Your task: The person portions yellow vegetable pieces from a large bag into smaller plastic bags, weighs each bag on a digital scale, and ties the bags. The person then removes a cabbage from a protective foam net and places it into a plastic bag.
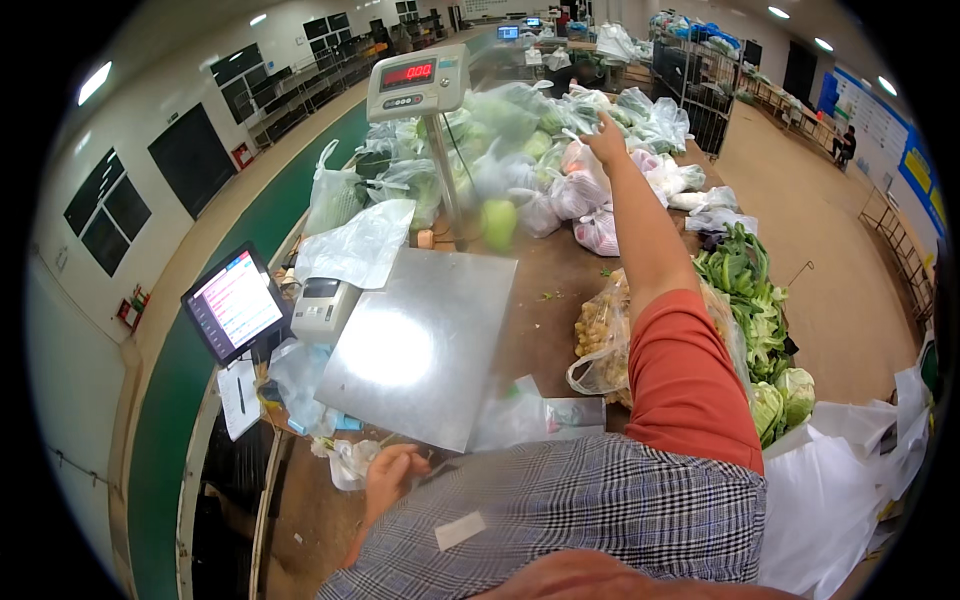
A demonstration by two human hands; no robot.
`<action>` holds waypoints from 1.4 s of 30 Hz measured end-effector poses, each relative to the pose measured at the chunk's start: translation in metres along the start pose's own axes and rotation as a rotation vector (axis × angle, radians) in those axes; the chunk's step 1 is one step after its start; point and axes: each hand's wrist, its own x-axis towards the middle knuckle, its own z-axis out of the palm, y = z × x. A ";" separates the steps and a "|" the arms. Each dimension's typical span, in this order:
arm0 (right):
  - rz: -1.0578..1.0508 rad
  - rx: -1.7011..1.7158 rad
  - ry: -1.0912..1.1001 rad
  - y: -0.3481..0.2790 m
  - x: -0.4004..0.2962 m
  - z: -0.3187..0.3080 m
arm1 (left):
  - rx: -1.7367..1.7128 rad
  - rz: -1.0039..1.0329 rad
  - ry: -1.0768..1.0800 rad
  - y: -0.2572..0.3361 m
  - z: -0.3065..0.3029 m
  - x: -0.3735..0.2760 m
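My right hand (pixel 606 141) reaches far forward over a heap of bagged vegetables (pixel 517 127), with a finger stretched out and others bent. Just below it sit pinkish produce bags (pixel 581 191). I cannot tell whether it touches a bag. At the near edge of the table, my left hand (pixel 395 469) has its fingers curled; part of it is hidden. Beside it lies a crumpled plastic bag (pixel 351 461). The bare metal platform of a bench scale (pixel 420 330) lies before me, its lit display (pixel 409 75) standing on a post behind it.
Left of the platform stand a label printer (pixel 319 311), draped by a plastic bag (pixel 356 244), and a touch screen (pixel 238 304). On the right are a bag of ginger-like roots (pixel 600 337), leafy greens (pixel 742 300) and cabbages (pixel 795 394). A wire cage trolley (pixel 694 82) stands farther back.
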 end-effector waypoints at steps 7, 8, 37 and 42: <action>0.288 0.379 -1.074 -0.088 -0.214 0.003 | -0.022 -0.032 -0.039 0.001 0.001 0.000; 0.375 0.274 -1.257 -0.121 -0.248 -0.015 | -0.004 -0.036 -0.037 0.002 -0.002 -0.001; 0.470 -0.633 -0.878 -0.122 -0.500 -0.091 | 0.063 -0.272 -0.429 -0.007 -0.004 0.038; 0.044 -0.892 -1.379 -0.147 -0.537 -0.062 | 0.153 -0.257 -0.525 -0.011 0.006 0.043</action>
